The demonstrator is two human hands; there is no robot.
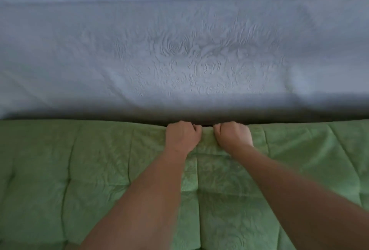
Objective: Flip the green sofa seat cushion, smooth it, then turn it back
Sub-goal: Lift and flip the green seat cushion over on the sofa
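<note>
Left hand [182, 136]: knuckles up, fingers curled over the far edge of the cushion [79, 170] and clamped on it. The fingertips go down behind the edge and are hidden. Right hand [233, 135]: same fist-like curl over the same edge, gripping it, fingertips out of sight. The hands sit just beside each other without touching, with a small strip of green fabric between them. Both forearms are bare, come in from the bottom of the view, and are a bit blurred low down.

Cushion: green, quilted into rectangular panels by stitched seams, with a faint embossed swirl pattern and a soft sheen. It fills the whole lower half from left to right and lies flat. Its far edge runs straight across mid-frame.

A dark gap [99, 117] lies right behind that edge, between the cushion and the backrest [179, 60]. The backrest is pale grey-blue cloth with embossed rose swirls in the middle and some creases lower left. It fills most of the upper half.
</note>
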